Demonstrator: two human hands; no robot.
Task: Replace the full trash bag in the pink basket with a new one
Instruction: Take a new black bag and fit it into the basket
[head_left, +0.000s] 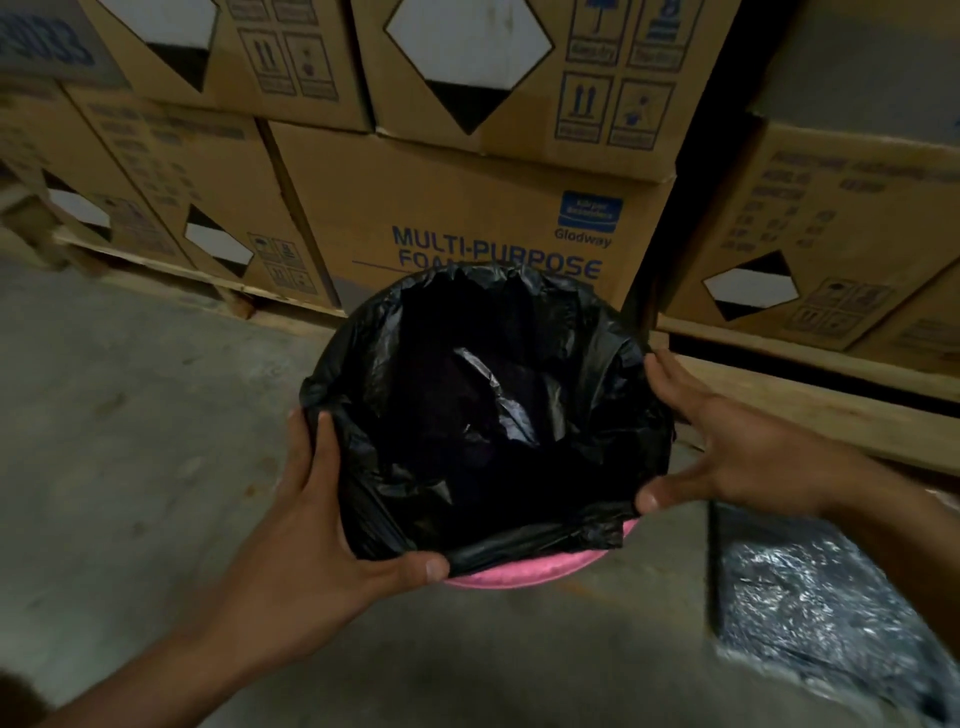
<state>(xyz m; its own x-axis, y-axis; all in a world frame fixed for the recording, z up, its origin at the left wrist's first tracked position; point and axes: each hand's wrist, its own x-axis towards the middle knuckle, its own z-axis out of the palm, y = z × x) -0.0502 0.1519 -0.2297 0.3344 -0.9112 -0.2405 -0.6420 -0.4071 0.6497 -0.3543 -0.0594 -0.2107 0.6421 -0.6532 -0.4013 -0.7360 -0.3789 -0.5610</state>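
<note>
A black trash bag (483, 415) lines the pink basket (524, 571), its edge folded over most of the rim; only a strip of pink rim shows at the near side. My left hand (311, 525) grips the bag's edge at the near-left rim, thumb pressed on the plastic. On the right side my right hand (727, 447) has its fingers spread against the folded bag, with the thumb at the near-right edge. The bag's inside is dark and I cannot tell what it holds.
Stacked cardboard boxes (467, 208) on wooden pallets (810, 400) stand right behind the basket. Another black plastic bag (810, 603) lies on the concrete floor (130, 415) at the near right.
</note>
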